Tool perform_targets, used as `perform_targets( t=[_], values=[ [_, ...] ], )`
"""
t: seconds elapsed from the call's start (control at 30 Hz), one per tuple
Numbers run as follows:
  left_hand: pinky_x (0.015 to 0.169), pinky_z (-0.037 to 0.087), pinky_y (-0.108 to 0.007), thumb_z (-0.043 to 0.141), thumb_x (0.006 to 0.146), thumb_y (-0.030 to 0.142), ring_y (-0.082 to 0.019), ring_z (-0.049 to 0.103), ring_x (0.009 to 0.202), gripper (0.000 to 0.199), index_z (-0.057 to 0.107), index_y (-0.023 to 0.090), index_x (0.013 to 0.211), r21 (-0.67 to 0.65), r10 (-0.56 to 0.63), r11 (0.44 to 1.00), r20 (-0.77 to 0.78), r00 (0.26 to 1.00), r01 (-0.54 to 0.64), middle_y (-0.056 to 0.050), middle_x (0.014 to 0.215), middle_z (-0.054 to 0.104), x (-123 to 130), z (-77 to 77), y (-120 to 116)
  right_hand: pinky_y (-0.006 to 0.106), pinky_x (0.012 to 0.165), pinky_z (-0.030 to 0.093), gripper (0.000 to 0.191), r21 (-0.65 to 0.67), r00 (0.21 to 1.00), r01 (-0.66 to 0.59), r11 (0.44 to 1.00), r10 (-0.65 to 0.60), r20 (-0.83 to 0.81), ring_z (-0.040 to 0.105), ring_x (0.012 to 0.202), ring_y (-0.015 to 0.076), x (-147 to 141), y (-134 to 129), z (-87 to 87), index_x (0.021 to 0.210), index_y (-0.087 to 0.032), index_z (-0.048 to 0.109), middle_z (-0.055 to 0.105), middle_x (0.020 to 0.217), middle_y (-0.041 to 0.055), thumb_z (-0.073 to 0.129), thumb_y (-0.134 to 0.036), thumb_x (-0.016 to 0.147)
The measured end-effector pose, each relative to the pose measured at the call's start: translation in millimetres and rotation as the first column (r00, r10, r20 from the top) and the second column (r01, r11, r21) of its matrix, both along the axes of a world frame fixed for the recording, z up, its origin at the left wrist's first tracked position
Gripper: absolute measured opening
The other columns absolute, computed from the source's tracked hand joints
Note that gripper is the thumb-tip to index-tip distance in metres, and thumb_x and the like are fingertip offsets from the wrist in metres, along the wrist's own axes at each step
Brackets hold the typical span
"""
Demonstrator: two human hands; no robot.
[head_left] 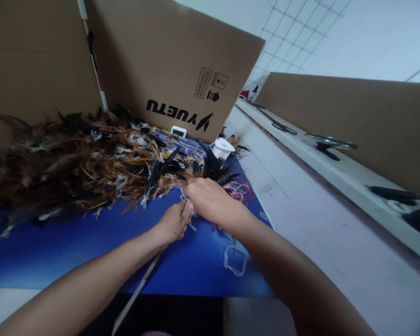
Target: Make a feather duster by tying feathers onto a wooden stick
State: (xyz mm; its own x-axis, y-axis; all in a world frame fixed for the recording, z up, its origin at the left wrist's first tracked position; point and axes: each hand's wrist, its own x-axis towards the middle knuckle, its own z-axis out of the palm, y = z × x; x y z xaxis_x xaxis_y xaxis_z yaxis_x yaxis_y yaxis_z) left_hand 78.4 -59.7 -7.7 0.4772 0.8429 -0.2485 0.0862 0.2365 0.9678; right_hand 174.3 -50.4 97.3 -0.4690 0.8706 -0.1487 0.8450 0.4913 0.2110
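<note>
My left hand [177,220] is closed on a thin pale stick [136,294], which slants down past the table's front edge. Right beside it, my right hand [205,196] has its fingers curled at the stick's upper end, where brown and black feathers [213,165] spread out; what exactly its fingers grip is hidden. Bits of whitish strip show around the fingertips. A large heap of brown and black feathers [80,163] lies to the left on the blue table [101,252].
Behind the feathers stands a cardboard panel [168,60]. A white spool [223,147] and a small white device [178,132] are near its base. Red and pink strings [240,189] and a clear plastic ring [235,261] lie rightward. Scissors [283,127] rest on a ledge.
</note>
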Motion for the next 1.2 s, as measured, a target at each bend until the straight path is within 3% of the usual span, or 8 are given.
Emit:
perform_targets(
  t=[0.4, 0.63, 0.9, 1.07, 1.2],
  values=[
    [0.033, 0.023, -0.015, 0.037, 0.089, 0.046, -0.003, 0.027, 0.037, 0.029, 0.040, 0.019, 0.079, 0.017, 0.009, 1.000, -0.007, 1.000, -0.009, 0.007, 0.059, 0.037, -0.7, -3.1, 2.0, 0.028, 0.063, 0.042, 0.017, 0.003, 0.997, 0.056, 0.998, -0.056, -0.061, 0.066, 0.083, 0.0219, 5.6, 7.0, -4.6, 0.085, -0.013, 0.067, 0.070, 0.091, 0.0116, 0.051, -0.010, 0.081],
    [0.034, 0.022, -0.014, 0.039, 0.088, 0.040, -0.003, 0.027, 0.037, 0.024, 0.039, 0.019, 0.075, 0.031, 0.003, 1.000, -0.036, 0.999, -0.001, 0.008, 0.057, 0.037, -0.8, -2.2, 0.9, 0.028, 0.062, 0.045, 0.019, -0.055, 0.996, 0.082, 0.995, -0.084, -0.033, 0.067, 0.080, 0.0233, -2.5, 1.9, 1.5, 0.084, -0.010, 0.069, 0.070, 0.089, 0.0146, 0.050, -0.010, 0.080],
    [0.034, 0.023, -0.016, 0.039, 0.087, 0.047, -0.004, 0.030, 0.036, 0.031, 0.039, 0.019, 0.074, 0.064, 0.006, 0.998, -0.066, 0.998, -0.001, 0.007, 0.056, 0.038, -0.9, -7.1, 3.0, 0.030, 0.065, 0.046, 0.021, -0.030, 0.994, 0.107, 0.994, -0.107, -0.021, 0.067, 0.082, 0.0255, -9.3, 9.4, -4.2, 0.088, -0.010, 0.070, 0.071, 0.088, 0.0170, 0.052, -0.008, 0.078],
    [0.034, 0.025, -0.017, 0.040, 0.086, 0.053, -0.005, 0.031, 0.035, 0.036, 0.042, 0.019, 0.076, 0.079, 0.030, 0.997, -0.038, 0.999, -0.027, 0.006, 0.056, 0.041, -0.6, -13.4, 5.4, 0.027, 0.068, 0.043, 0.019, -0.060, 0.961, 0.152, 0.987, -0.162, -0.224, 0.066, 0.083, 0.0208, 4.0, 18.9, -7.3, 0.083, -0.014, 0.071, 0.072, 0.084, 0.0111, 0.053, -0.009, 0.078],
    [0.033, 0.027, -0.018, 0.039, 0.086, 0.055, -0.006, 0.034, 0.036, 0.038, 0.043, 0.019, 0.077, 0.106, 0.036, 0.994, -0.044, 0.998, -0.031, 0.005, 0.058, 0.043, -0.6, -14.8, 7.6, 0.022, 0.068, 0.043, 0.021, -0.165, 0.866, 0.110, 0.980, -0.176, -0.468, 0.065, 0.077, 0.0144, 19.3, 20.4, -5.1, 0.088, -0.016, 0.070, 0.071, 0.079, 0.0043, 0.059, -0.007, 0.073]
  ],
)
